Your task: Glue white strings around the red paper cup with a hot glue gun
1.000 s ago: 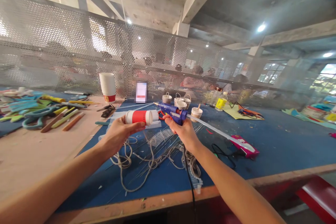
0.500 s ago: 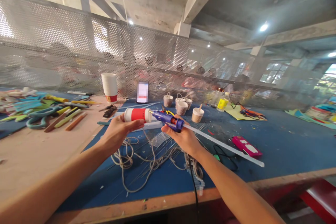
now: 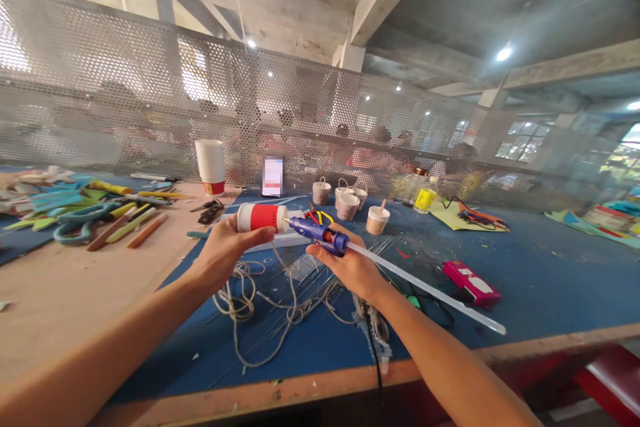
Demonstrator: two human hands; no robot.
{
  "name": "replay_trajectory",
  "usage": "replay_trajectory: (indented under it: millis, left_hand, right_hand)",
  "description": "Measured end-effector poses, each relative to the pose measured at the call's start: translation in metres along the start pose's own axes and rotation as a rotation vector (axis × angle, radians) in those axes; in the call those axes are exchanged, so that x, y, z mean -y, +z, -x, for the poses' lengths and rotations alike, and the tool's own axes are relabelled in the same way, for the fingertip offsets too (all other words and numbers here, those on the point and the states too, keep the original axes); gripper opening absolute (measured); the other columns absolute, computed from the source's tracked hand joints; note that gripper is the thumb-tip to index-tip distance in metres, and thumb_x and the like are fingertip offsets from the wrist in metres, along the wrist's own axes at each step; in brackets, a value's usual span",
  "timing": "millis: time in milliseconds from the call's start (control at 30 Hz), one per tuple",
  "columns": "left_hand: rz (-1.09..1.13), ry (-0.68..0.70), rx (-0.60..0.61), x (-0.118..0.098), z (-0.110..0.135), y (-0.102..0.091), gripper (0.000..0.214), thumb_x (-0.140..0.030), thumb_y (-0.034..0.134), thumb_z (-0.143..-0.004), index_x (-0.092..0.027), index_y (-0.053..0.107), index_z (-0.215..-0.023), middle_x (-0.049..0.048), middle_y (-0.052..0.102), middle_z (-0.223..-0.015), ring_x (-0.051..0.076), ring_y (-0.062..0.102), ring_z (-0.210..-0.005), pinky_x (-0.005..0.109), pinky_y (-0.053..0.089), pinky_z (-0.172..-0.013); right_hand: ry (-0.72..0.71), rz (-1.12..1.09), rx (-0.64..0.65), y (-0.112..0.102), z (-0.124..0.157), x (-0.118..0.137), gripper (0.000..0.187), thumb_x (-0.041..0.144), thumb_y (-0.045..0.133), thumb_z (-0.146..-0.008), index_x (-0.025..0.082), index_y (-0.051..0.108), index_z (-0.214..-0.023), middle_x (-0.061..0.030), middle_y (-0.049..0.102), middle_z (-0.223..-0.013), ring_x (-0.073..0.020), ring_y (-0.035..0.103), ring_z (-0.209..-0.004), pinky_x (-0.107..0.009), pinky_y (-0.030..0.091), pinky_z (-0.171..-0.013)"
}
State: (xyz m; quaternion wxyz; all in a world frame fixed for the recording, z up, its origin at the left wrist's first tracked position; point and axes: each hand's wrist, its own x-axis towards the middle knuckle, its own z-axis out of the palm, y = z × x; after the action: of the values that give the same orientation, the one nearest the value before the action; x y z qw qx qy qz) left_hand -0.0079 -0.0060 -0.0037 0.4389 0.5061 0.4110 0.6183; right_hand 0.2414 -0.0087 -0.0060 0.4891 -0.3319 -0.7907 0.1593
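My left hand [image 3: 225, 240] is closed around a red and white paper cup [image 3: 265, 217], held on its side above the table. In my right hand [image 3: 350, 263] is a blue glue gun [image 3: 317, 233], its nozzle pointing left at the cup's right end; whether the tip touches is too fine to tell. A long clear glue stick [image 3: 430, 287] runs out of the gun's back toward the lower right. Beneath both hands lie a loose grey cord [image 3: 293, 313] and thin wires. Yellow-and-red-handled pliers [image 3: 320, 216] show just behind the gun.
Small cord-wrapped buckets [image 3: 347, 203] stand at the back, near a phone [image 3: 273, 177] and stacked paper cups [image 3: 210, 167]. Scissors [image 3: 83, 223] and tools lie left. A magenta box [image 3: 470, 282] sits right. A perforated metal screen [image 3: 300, 107] closes off the far side.
The glue gun's back end has dipped slightly, lowering the glue stick's far end, and more of the pliers shows. The cup stays nearly still in my left hand.
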Motion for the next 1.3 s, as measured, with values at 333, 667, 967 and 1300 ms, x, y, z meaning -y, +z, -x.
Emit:
replay_trajectory:
  millis: [333,667,967,1300]
  left_hand:
    - [0.015,-0.005,0.005,0.000,-0.002,0.000,0.034,-0.022,0.092,-0.062,-0.015,0.074,-0.090,-0.0008,0.075,-0.076,0.014,0.063,-0.068,0.024,0.050,-0.070]
    - [0.196,-0.137,0.028,-0.002,-0.001,0.006,0.032,-0.020,0.093,-0.065,-0.013,0.076,-0.091,0.0044,0.082,-0.087,0.017,0.074,-0.081,0.028,0.061,-0.080]
    - [0.399,-0.299,0.048,0.004,0.006,0.020,0.014,-0.001,0.077,-0.077,-0.011,0.078,-0.087,0.0086,0.083,-0.089,0.018,0.078,-0.080,0.027,0.066,-0.079]
    - [0.527,-0.318,0.099,-0.006,0.009,0.020,0.019,-0.006,0.073,-0.082,-0.018,0.078,-0.097,0.0047,0.082,-0.102,0.019,0.077,-0.097,0.028,0.063,-0.095]
  right_hand:
    - [-0.005,-0.002,-0.005,0.000,0.001,0.001,0.037,0.054,0.070,-0.091,0.022,0.058,-0.077,0.0020,0.056,-0.073,-0.0147,0.052,-0.066,-0.028,0.045,-0.068]
    - [0.221,-0.207,0.022,0.003,0.000,-0.003,0.037,0.058,0.072,-0.087,0.022,0.071,-0.091,-0.0010,0.070,-0.078,-0.0138,0.056,-0.060,-0.028,0.048,-0.062]
    - [0.362,-0.704,0.128,0.023,-0.001,0.002,0.035,0.053,0.080,-0.081,0.020,0.074,-0.087,-0.0014,0.073,-0.084,-0.0112,0.062,-0.063,-0.025,0.049,-0.063]
    - [0.488,-0.974,0.275,0.027,0.004,0.008,0.037,0.051,0.085,-0.077,0.021,0.072,-0.094,-0.0009,0.074,-0.096,-0.0162,0.076,-0.076,-0.030,0.060,-0.076]
